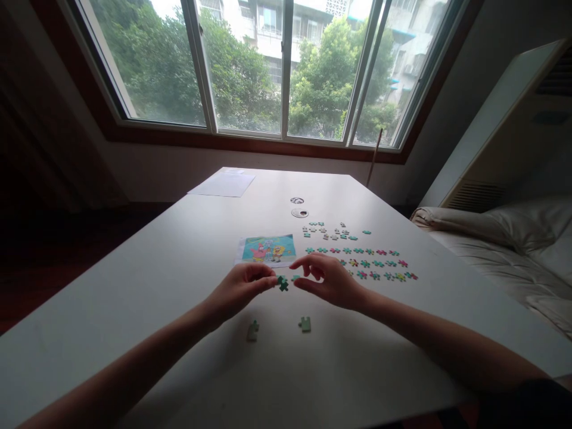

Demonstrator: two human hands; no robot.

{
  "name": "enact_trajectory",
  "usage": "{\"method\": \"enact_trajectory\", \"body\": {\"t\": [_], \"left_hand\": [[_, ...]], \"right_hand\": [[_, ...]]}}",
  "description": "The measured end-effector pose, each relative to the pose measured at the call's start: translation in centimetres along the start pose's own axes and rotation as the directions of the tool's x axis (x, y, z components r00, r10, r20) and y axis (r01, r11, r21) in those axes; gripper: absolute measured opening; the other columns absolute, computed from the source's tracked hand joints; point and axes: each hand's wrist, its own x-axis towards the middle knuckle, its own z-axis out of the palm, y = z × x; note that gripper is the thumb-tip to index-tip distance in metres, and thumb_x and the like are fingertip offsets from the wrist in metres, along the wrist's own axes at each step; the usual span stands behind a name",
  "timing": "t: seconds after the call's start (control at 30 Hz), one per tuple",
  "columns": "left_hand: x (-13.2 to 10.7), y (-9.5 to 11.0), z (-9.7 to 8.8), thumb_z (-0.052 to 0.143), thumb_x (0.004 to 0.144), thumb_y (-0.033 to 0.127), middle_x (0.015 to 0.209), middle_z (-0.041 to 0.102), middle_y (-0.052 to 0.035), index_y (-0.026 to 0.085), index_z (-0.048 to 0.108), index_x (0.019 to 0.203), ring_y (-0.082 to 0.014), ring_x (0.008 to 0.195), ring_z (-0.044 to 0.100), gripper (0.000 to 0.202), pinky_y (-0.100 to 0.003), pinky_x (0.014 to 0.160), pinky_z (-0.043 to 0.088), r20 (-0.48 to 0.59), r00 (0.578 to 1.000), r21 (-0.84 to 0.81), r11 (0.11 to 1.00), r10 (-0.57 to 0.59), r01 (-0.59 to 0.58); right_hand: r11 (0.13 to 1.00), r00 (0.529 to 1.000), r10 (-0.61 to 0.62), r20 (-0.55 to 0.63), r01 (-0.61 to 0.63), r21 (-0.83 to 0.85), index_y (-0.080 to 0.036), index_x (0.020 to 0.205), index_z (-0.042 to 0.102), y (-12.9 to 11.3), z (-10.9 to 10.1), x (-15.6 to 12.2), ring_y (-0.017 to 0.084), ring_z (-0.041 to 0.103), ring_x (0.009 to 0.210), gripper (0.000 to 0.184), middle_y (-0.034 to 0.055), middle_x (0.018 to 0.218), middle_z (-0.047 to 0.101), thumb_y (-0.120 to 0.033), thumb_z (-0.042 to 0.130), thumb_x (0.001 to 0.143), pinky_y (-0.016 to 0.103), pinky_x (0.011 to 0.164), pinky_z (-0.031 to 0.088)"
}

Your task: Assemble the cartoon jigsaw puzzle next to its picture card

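My left hand pinches a green jigsaw puzzle piece between thumb and fingertips, just above the white table. To its right, my right hand has thumb and index finger apart, with another green piece showing near its thumb tip; the two look apart. Closer to me lie two green pieces, one at the left and one at the right. Right behind my hands is a picture card with cartoon figures on a blue-green ground. Several coloured pieces lie in rows beyond my right hand, which hides part of them.
The white table reaches toward a window. Two round discs lie past the pieces, and white paper lies at the far left corner. A pale padded seat stands along the right, below a tilted-looking white cabinet. A thin stick leans by the window.
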Motion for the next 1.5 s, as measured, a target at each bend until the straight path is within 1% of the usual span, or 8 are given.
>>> {"method": "enact_trajectory", "body": {"t": [0.17, 0.53, 0.63, 0.73, 0.8, 0.87, 1.03, 1.5], "left_hand": [[0.1, -0.4, -0.2, 0.062, 0.07, 0.047, 0.065, 0.055, 0.0009, 0.014, 0.065, 0.073, -0.0142, 0.063, 0.047, 0.033, -0.025, 0.059, 0.036, 0.081, 0.997, 0.024, 1.0, -0.007, 0.005], [0.1, -0.4, -0.4, 0.06, 0.076, 0.047, 0.071, 0.062, -0.0018, 0.014, 0.067, 0.076, -0.016, 0.069, 0.053, 0.033, -0.025, 0.062, 0.04, 0.119, 0.991, 0.075, 0.995, 0.055, -0.064], [0.2, -1.0, -2.1, 0.055, 0.08, 0.046, 0.078, 0.065, -0.0034, 0.016, 0.067, 0.086, -0.0166, 0.07, 0.056, 0.033, -0.026, 0.062, 0.043, 0.059, 0.984, 0.221, 0.959, 0.166, -0.175], [0.5, -2.2, -5.2, 0.053, 0.082, 0.041, 0.073, 0.062, -0.0029, 0.018, 0.067, 0.089, -0.0162, 0.065, 0.053, 0.028, -0.028, 0.062, 0.042, -0.037, 0.94, 0.605, 0.756, 0.34, -0.25], [0.7, -3.1, -7.5, 0.051, 0.082, 0.04, 0.075, 0.062, -0.0045, 0.018, 0.068, 0.085, -0.0184, 0.069, 0.054, 0.028, -0.03, 0.065, 0.043, -0.003, 0.914, 0.735, 0.62, 0.406, -0.274], [0.9, -3.7, -9.5, 0.05, 0.083, 0.041, 0.074, 0.062, -0.0048, 0.019, 0.068, 0.084, -0.019, 0.07, 0.055, 0.029, -0.03, 0.066, 0.043, 0.072, 0.924, 0.764, 0.574, 0.377, -0.293], [1.2, -4.2, -11.3, 0.052, 0.081, 0.046, 0.078, 0.064, -0.0056, 0.02, 0.07, 0.083, -0.0198, 0.071, 0.056, 0.031, -0.028, 0.065, 0.044, 0.147, 0.962, 0.775, 0.577, 0.232, -0.258], [1.3, -4.8, -10.9, 0.057, 0.078, 0.047, 0.081, 0.064, -0.004, 0.023, 0.07, 0.085, -0.0195, 0.075, 0.056, 0.028, -0.027, 0.067, 0.044, 0.23, 0.964, 0.735, 0.624, 0.137, -0.264]], "right_hand": [[0.943, 0.956, -0.284, 0.073, 0.292, -0.157, -0.022, 0.113, 0.063, 0.6, 0.3, -0.4, 0.01, 0.053, 0.068, 0.032, 0.003, 0.086, 0.06, -0.029, 0.065, 0.081, 0.024, 0.066, 0.045], [0.848, 0.893, -0.443, 0.084, 0.447, -0.285, -0.016, 0.099, 0.065, 0.5, 0.6, -0.5, 0.013, 0.056, 0.07, 0.02, 0.0052, 0.081, 0.061, -0.028, 0.06, 0.084, 0.025, 0.063, 0.047], [0.876, 0.924, -0.383, -0.019, 0.356, -0.326, -0.016, 0.098, 0.065, 1.1, 0.6, -0.4, 0.013, 0.056, 0.069, 0.019, 0.0051, 0.08, 0.062, -0.027, 0.06, 0.083, 0.026, 0.064, 0.047], [0.919, 0.96, -0.241, -0.144, 0.178, -0.353, -0.016, 0.096, 0.065, 1.7, 0.7, -0.2, 0.012, 0.054, 0.063, 0.018, 0.003, 0.076, 0.06, -0.025, 0.062, 0.081, 0.025, 0.061, 0.045], [0.932, 0.972, -0.156, -0.175, 0.086, -0.353, -0.017, 0.096, 0.065, 1.9, 0.6, 0.0, 0.011, 0.053, 0.061, 0.018, 0.0022, 0.076, 0.06, -0.026, 0.063, 0.08, 0.025, 0.06, 0.044], [0.937, 0.981, -0.094, -0.168, 0.03, -0.349, -0.018, 0.095, 0.066, 2.0, 0.6, 0.1, 0.011, 0.053, 0.06, 0.018, 0.0022, 0.077, 0.061, -0.028, 0.063, 0.08, 0.026, 0.061, 0.043], [0.938, 0.995, 0.027, -0.095, -0.058, -0.341, -0.02, 0.094, 0.066, 1.8, 1.1, 0.1, 0.013, 0.056, 0.068, 0.018, 0.0028, 0.082, 0.061, -0.031, 0.062, 0.08, 0.026, 0.063, 0.042], [0.903, 0.99, 0.141, -0.018, -0.136, -0.408, -0.025, 0.089, 0.068, 1.9, 2.0, 0.1, 0.016, 0.058, 0.077, 0.015, 0.002, 0.087, 0.061, -0.034, 0.064, 0.078, 0.029, 0.071, 0.041]]}}
